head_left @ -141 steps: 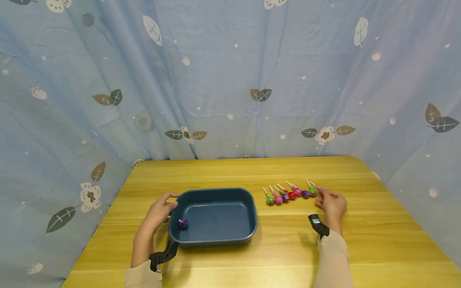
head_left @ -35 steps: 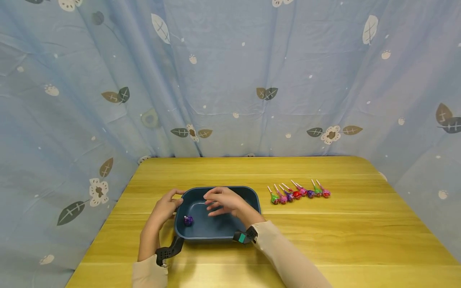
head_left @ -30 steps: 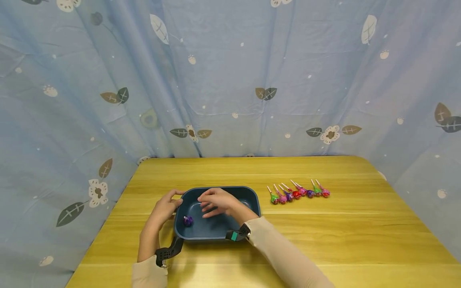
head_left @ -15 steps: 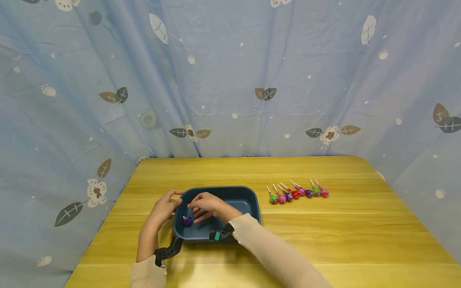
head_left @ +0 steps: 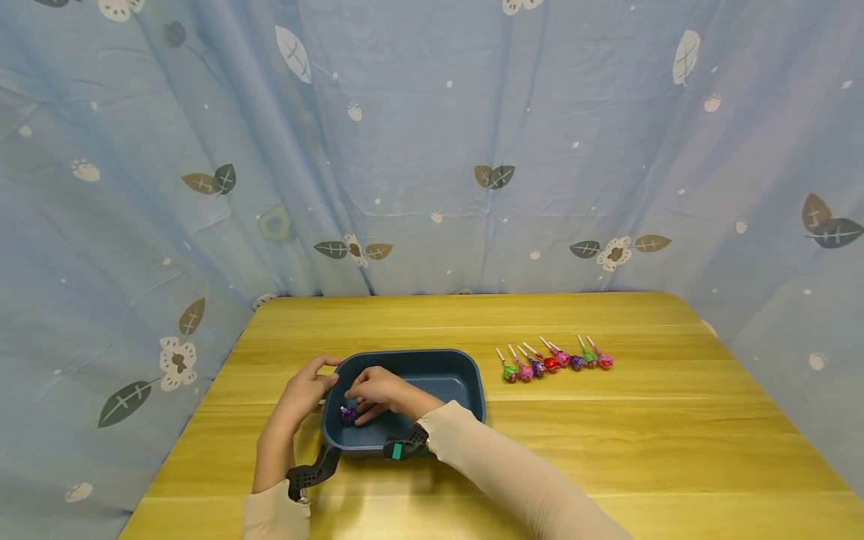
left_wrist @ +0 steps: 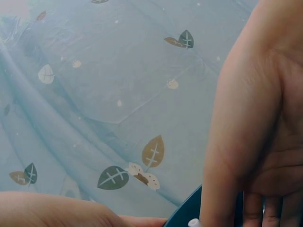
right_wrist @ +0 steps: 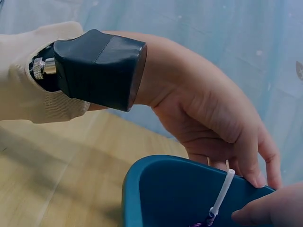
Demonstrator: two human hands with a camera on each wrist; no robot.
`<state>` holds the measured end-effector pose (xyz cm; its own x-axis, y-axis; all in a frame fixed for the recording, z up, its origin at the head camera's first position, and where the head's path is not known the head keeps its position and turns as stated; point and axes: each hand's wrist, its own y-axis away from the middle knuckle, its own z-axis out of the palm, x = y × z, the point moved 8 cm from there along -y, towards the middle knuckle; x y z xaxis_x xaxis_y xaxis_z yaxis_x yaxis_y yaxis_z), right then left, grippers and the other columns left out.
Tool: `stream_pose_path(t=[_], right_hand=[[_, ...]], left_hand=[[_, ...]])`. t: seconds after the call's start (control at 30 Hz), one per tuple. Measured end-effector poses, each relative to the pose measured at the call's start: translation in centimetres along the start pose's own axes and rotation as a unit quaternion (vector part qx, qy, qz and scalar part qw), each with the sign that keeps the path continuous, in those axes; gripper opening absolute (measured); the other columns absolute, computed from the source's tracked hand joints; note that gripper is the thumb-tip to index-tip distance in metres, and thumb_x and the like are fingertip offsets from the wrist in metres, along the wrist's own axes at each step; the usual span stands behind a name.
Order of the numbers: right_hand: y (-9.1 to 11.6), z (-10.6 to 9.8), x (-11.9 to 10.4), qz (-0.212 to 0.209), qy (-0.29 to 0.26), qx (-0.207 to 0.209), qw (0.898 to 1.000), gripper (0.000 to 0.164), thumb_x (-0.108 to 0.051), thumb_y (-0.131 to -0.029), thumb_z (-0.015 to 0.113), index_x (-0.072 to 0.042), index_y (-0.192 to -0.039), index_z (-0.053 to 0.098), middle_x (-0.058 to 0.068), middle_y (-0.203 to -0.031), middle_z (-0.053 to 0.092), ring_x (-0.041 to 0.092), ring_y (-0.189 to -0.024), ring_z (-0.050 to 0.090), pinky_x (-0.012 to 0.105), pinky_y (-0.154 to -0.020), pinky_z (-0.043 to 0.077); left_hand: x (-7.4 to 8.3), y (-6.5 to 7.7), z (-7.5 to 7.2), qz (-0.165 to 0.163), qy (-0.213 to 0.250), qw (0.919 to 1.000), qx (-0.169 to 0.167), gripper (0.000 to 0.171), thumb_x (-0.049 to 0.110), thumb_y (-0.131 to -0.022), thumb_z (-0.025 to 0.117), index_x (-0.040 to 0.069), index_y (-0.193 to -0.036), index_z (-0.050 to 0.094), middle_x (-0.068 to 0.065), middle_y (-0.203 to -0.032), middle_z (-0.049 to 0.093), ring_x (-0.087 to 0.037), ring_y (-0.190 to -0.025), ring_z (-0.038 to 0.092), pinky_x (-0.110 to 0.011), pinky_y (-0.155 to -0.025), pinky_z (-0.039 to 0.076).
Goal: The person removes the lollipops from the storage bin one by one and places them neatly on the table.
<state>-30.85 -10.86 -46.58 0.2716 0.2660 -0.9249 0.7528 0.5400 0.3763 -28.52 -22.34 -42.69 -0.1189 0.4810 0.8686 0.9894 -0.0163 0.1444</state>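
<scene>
In the head view, a dark blue plastic bin (head_left: 432,442) stands on the table, left of centre. My left hand (head_left: 301,391) grips its left rim; the right wrist view shows the thumb and fingers of this left hand (right_wrist: 208,109) at that rim. One purple lollipop (head_left: 347,415) sits in the bin's left part, its white stick (right_wrist: 223,191) pointing up. Inside the bin my right hand (head_left: 381,391) is just right of this lollipop, fingers extended down. A fingertip (right_wrist: 251,212) shows close to the stick, apart from it. The left wrist view shows the right hand (left_wrist: 246,118) close up.
A row of several wrapped lollipops (head_left: 551,364), green, pink, purple and red, lies right of the bin with sticks pointing away. The wooden table (head_left: 641,442) ends at a patterned blue curtain (head_left: 432,150) behind.
My right hand has left the row's right-end lollipop, crossed left into the bin and sunk toward the purple lollipop. My left hand stays on the rim.
</scene>
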Motion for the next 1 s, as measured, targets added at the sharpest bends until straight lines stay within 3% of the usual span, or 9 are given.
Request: stream_pose_path(t=[0.2, 0.4, 0.63, 1.0], right_hand=[[0.0, 0.47, -0.21, -0.014, 0.03, 0.024, 0.999, 0.006, -0.001, -0.09, 0.065, 0.002, -0.086, 0.062, 0.01, -0.078, 0.058, 0.022, -0.063, 0.063, 0.035, -0.061, 0.058], [0.01, 0.58, -0.28, -0.019, 0.044, 0.044, 0.998, 0.015, 0.005, -0.086, 0.067, 0.003, -0.097, 0.057, 0.012, -0.082, 0.059, 0.023, -0.068, 0.063, 0.037, -0.061, 0.058], [0.26, 0.37, -0.45, -0.013, 0.026, 0.027, 0.999, 0.022, 0.008, -0.084, 0.068, 0.008, -0.103, 0.059, 0.015, -0.08, 0.061, 0.026, -0.071, 0.065, 0.038, -0.065, 0.058], [0.01, 0.61, -0.44, -0.016, 0.041, 0.026, 0.999, 0.023, 0.009, -0.079, 0.072, 0.007, -0.099, 0.06, 0.014, -0.076, 0.059, 0.021, -0.063, 0.061, 0.038, -0.064, 0.058]], left_hand=[[-0.1, 0.02, -0.06, -0.002, 0.005, 1.0, 0.0, 0.031, 0.008, -0.102, 0.046, 0.001, -0.132, 0.05, -0.024, -0.108, 0.065, -0.034, -0.094, 0.065, -0.048, -0.072, 0.056], [-0.06, 0.05, -0.03, -0.002, 0.004, 1.0, 0.0, 0.032, 0.008, -0.101, 0.046, 0.001, -0.132, 0.05, -0.025, -0.108, 0.065, -0.037, -0.095, 0.065, -0.048, -0.073, 0.056], [0.08, 0.09, 0.03, -0.002, 0.002, 1.0, -0.001, 0.032, 0.008, -0.101, 0.046, 0.001, -0.133, 0.049, -0.025, -0.109, 0.064, -0.036, -0.095, 0.065, -0.047, -0.072, 0.056], [-0.06, 0.04, 0.0, -0.002, 0.007, 1.0, 0.002, 0.032, 0.007, -0.101, 0.046, 0.002, -0.132, 0.05, -0.024, -0.107, 0.066, -0.034, -0.094, 0.065, -0.046, -0.072, 0.057]])
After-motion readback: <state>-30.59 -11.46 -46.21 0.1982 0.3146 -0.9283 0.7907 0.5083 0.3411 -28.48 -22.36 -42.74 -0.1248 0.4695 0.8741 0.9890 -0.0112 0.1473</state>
